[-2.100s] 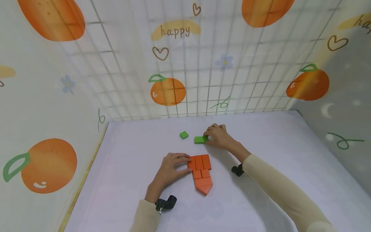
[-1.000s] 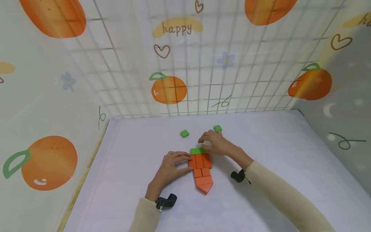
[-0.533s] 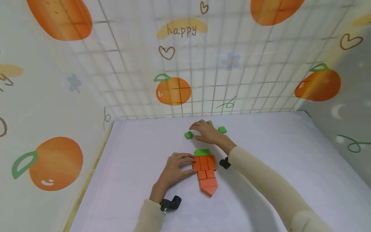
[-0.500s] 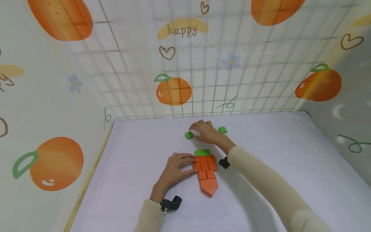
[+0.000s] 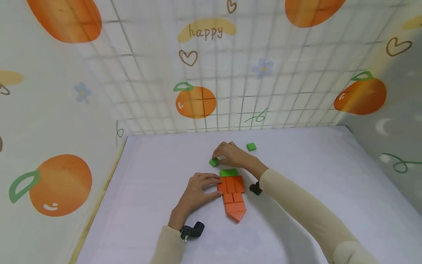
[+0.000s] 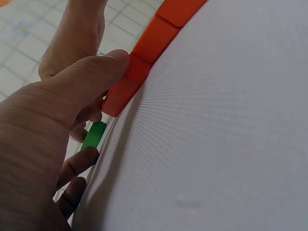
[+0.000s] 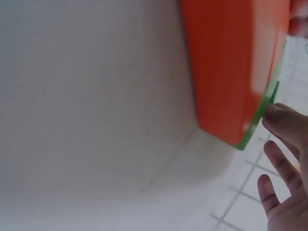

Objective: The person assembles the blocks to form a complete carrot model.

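Observation:
Flat orange blocks (image 5: 231, 184) lie joined in a shape that tapers to a point toward the person, with a green rectangular block (image 5: 228, 172) along their far end. My left hand (image 5: 196, 190) rests at the left side of the orange group, thumb and fingertips against its edge; in the left wrist view the thumb (image 6: 103, 70) presses on an orange block. Just beyond the green rectangle, my right hand (image 5: 230, 154) pinches a small green square block (image 5: 214, 162) against the table, its fingers partly covering it.
Another small green square block (image 5: 251, 147) lies behind the right hand. The white table (image 5: 148, 176) ends at a curtain (image 5: 148, 91) printed with oranges, which hangs at the back and sides. Both wrists wear small black cameras (image 5: 194, 230).
My right hand set the green rectangle against the orange blocks and let it go. It then reached the left green square and drew it nearer. My left hand stayed at the orange blocks.

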A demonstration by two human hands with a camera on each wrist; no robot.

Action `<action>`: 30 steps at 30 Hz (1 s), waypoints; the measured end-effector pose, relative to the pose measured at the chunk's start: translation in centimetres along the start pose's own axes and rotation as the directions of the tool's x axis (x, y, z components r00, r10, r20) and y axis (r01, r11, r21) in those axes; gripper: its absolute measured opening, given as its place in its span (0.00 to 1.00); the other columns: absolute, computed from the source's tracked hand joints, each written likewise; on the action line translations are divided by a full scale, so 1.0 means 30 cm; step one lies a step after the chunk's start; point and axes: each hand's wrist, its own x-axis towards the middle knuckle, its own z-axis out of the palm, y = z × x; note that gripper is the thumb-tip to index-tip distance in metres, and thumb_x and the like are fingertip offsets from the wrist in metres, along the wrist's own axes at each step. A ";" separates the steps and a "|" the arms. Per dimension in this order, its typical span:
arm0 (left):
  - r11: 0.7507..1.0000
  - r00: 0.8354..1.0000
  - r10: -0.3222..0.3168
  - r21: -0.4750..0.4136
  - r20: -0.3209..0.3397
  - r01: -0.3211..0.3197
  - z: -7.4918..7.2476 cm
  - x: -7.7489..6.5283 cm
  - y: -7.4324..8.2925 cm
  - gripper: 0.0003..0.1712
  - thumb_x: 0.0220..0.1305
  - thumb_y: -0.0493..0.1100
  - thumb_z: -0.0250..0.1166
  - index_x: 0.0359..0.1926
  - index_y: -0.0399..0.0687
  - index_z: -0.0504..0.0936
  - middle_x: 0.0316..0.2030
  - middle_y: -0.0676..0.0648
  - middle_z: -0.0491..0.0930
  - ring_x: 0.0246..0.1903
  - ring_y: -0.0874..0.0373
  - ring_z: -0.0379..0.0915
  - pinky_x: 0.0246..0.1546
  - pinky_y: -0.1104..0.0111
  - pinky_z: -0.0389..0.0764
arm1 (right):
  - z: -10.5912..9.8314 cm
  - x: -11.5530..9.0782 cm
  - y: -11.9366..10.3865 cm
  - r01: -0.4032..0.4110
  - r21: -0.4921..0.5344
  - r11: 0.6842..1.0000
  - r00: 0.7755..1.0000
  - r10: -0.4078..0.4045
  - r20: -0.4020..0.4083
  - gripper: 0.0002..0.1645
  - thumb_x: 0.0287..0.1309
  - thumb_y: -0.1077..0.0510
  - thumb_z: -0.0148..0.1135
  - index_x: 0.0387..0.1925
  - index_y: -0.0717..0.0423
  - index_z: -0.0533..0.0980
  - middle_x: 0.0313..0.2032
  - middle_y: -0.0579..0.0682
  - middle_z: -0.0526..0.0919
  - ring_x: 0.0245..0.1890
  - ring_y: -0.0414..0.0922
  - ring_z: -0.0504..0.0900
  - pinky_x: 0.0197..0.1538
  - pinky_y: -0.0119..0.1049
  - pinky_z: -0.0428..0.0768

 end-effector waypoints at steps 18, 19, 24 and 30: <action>1.000 0.999 0.025 -0.010 -0.027 -0.025 0.003 -0.002 -0.002 0.22 0.60 0.60 0.71 0.53 0.64 0.86 0.58 0.61 0.78 0.55 0.57 0.67 0.56 0.49 0.65 | -0.004 -0.083 -0.021 0.084 0.014 0.996 0.996 -0.084 0.007 0.18 0.63 0.62 0.67 0.54 0.49 0.83 0.56 0.46 0.83 0.60 0.49 0.72 0.57 0.51 0.68; 1.000 0.999 0.028 -0.010 -0.029 -0.028 0.004 -0.002 -0.003 0.22 0.60 0.60 0.71 0.54 0.64 0.86 0.58 0.61 0.78 0.55 0.56 0.67 0.56 0.48 0.65 | -0.006 -0.089 -0.020 0.082 0.017 0.997 0.997 -0.082 0.002 0.18 0.64 0.62 0.66 0.55 0.49 0.83 0.56 0.46 0.82 0.60 0.50 0.71 0.57 0.51 0.68; 1.000 0.999 0.030 -0.004 -0.026 -0.030 0.008 0.002 -0.001 0.22 0.60 0.61 0.71 0.54 0.65 0.86 0.58 0.61 0.78 0.55 0.57 0.68 0.55 0.48 0.66 | -0.024 -0.134 0.002 0.023 0.042 0.999 0.999 -0.021 -0.043 0.18 0.65 0.61 0.65 0.56 0.52 0.82 0.58 0.48 0.81 0.62 0.50 0.71 0.57 0.53 0.68; 1.000 0.999 0.020 -0.010 -0.033 -0.020 0.010 0.002 -0.001 0.22 0.58 0.60 0.73 0.54 0.64 0.86 0.58 0.62 0.78 0.55 0.58 0.68 0.55 0.49 0.66 | -0.035 -0.218 0.099 -0.178 0.021 0.984 0.973 0.179 -0.144 0.20 0.63 0.58 0.67 0.56 0.55 0.81 0.59 0.52 0.79 0.62 0.53 0.70 0.57 0.57 0.64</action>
